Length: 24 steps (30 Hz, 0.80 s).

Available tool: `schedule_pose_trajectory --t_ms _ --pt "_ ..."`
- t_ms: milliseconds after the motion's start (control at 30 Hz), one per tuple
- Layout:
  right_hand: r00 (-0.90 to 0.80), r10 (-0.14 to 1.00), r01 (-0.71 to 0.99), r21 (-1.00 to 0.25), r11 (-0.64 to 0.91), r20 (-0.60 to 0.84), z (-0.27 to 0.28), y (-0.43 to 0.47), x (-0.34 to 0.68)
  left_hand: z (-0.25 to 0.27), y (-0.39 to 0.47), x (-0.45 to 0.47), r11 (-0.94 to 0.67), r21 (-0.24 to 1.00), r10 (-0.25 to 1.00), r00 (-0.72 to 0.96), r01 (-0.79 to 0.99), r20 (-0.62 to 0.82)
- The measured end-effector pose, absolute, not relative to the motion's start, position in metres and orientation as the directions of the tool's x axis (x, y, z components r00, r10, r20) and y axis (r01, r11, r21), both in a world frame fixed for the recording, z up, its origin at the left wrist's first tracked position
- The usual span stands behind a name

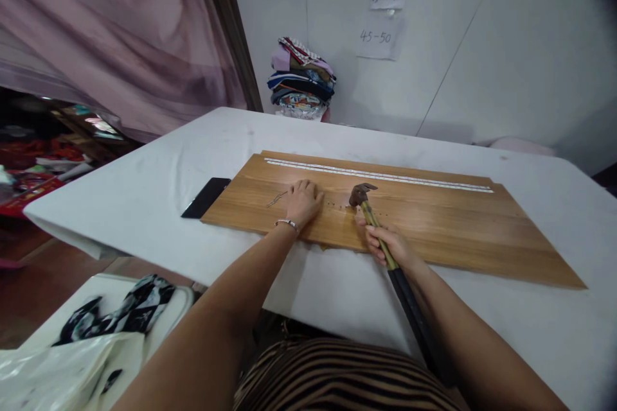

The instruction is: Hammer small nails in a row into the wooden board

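Observation:
My right hand (389, 245) is closed around the yellow-and-black handle of a claw hammer (369, 212), well up towards its head. The rusty hammer head is low over the wooden board (457, 225), beside a row of small nails (340, 206); whether it touches one, I cannot tell. On the board, left of that row, my left hand (304, 199) lies palm down with its fingers stretched out. A bracelet circles its wrist. Just left of these fingers are a few loose nails (276, 198). Anything under the left palm is hidden.
Two white measuring strips (380, 176) run along the board's far side. A dark flat object (207, 198) sticks out at the board's left end on the white table (159, 173). Folded clothes (303, 80) are stacked by the wall. A white stool (178, 302) holds patterned cloth.

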State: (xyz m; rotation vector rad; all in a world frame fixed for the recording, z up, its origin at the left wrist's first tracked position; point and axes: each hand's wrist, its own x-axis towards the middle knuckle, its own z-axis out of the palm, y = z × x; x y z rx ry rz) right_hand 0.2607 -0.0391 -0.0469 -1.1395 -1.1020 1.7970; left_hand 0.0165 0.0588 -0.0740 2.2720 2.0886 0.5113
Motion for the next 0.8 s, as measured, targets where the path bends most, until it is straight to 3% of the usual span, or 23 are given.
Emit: schedule_pose_trajectory --t_ms 800 --pt "-0.333 0.888 -0.126 -0.918 -0.377 -0.318 -0.0497 -0.0386 0.2614 -0.0744 0.0585 0.0172 -0.116 0.235 0.968 0.056 0.965 0.246"
